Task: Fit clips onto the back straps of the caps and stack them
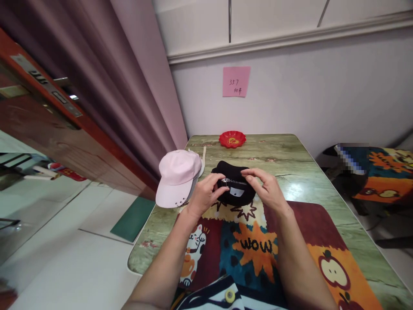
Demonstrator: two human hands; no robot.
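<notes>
A black cap [235, 170] lies upside down or tipped on the table, its inside facing me, with a white label in it. On its left side my left hand [206, 194] pinches the rim near a small shiny piece, perhaps a buckle. Thumb and fingers of my right hand [266, 189] are closed on the cap's right edge. Just left of my left hand sits a pink cap [179, 168], brim toward me, with small rings or holes along the brim. Under and behind it, part of a paler cap [202, 165] with a strap shows.
A red scalloped dish [232, 139] stands at the table's far edge. A colourful mat [254, 249] covers the near part of the green wood-patterned table [284, 148]. To the left are a wooden door [80, 129] and a curtain [151, 86]. A pink note [236, 82] is on the wall.
</notes>
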